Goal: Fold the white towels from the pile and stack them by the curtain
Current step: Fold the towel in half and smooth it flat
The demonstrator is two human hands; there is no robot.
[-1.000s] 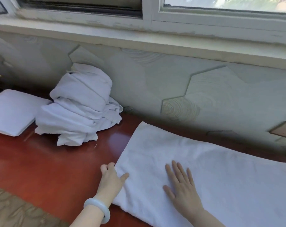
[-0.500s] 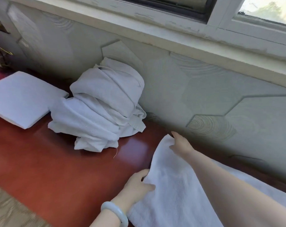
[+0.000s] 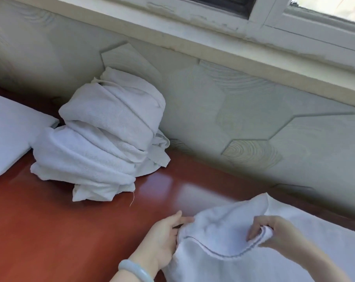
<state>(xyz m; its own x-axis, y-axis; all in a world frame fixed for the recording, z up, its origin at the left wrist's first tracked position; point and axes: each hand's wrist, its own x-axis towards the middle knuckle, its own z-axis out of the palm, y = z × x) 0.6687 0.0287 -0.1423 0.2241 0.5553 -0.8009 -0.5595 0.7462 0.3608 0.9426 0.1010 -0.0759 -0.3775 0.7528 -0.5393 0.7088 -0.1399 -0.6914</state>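
As hands (image 3: 164,239) (image 3: 278,233) pinch towel (image 3: 223,239) — pile (image 3: 107,139) beyond, heaped

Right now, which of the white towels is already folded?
The folded towel at far left: a flat, neat square. The pile beside it is crumpled, and the third towel is gripped at one end by the left hand and right hand.

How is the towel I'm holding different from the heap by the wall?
The held towel lies mostly spread flat on the table; the heap is crumpled and mounded high. The left hand and right hand grip the held towel's lifted edge; no hand touches the heap. Both are white cloth.
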